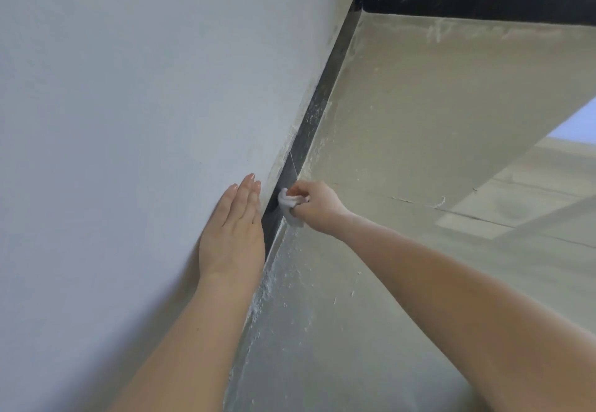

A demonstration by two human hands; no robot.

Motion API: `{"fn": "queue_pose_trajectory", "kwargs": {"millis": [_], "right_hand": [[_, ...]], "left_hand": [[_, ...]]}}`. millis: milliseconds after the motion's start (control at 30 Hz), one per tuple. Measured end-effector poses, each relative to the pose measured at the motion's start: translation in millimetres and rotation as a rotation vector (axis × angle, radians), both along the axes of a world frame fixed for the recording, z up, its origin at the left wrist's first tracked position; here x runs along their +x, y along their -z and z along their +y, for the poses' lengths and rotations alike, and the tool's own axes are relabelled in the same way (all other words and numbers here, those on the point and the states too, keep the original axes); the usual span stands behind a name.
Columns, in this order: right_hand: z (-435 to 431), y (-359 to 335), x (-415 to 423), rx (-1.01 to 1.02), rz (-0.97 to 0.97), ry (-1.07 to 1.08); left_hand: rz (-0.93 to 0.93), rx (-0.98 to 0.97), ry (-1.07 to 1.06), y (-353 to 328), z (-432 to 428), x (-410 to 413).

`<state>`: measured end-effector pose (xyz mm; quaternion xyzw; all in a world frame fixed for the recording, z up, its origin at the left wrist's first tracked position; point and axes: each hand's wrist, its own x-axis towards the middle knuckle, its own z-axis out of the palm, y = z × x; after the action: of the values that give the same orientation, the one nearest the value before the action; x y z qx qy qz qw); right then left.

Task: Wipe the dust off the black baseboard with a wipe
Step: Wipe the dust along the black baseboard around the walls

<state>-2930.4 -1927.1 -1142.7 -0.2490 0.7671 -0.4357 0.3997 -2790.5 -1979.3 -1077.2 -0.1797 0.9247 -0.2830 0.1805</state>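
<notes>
A black baseboard (317, 111) runs along the foot of the white wall, from the lower middle up to a corner, then right along the far wall. White dust and specks cover much of it. My right hand (317, 206) is shut on a crumpled white wipe (288, 205) and presses it against the baseboard. My left hand (232, 234) lies flat on the wall with fingers straight, just left of the baseboard and close beside the wipe.
The white wall (129, 105) fills the left half. A dusty beige floor (419, 127) spreads right of the baseboard, with white debris along its edge. At the right, the floor ends at an edge (516, 166), with a lower level seen beyond.
</notes>
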Motion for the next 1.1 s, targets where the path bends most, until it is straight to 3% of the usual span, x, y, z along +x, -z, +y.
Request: {"fn": "queue_pose_trajectory", "kwargs": {"millis": [133,333,467,600,767,833,933,1100], "right_hand": [[-8.5,-37.4,-45.5,0.167,0.265,-0.047],[-43.8,-157.0,-103.5,0.520,0.728,-0.492],[-52.5,-159.6,-95.6,0.515,0.748,-0.577],[-37.6,-79.3,-75.2,0.483,0.317,-0.470],[-16.6,15.0,-25.7,0.341,-0.597,-0.204],[-22.1,22.5,-15.3,0.261,-0.827,-0.143],[-36.4,20.2,-33.3,0.210,-0.929,0.010],[-57.7,12.5,-108.4,0.102,-1.012,0.301]], "left_hand": [[0.042,0.045,-0.039,3.1,-1.7,-9.3],[0.071,0.110,-0.043,-4.6,-6.9,-21.6],[0.100,0.128,-0.030,-7.7,-8.4,-35.2],[0.086,0.106,0.001,5.4,-10.4,-44.7],[-0.042,0.004,0.052,17.7,-16.6,-50.7],[-0.107,-0.023,0.043,17.9,-17.8,-56.3],[-0.154,-0.069,0.060,9.5,-22.7,-71.1],[0.030,-0.159,0.097,-3.4,-49.0,-118.2]]}}
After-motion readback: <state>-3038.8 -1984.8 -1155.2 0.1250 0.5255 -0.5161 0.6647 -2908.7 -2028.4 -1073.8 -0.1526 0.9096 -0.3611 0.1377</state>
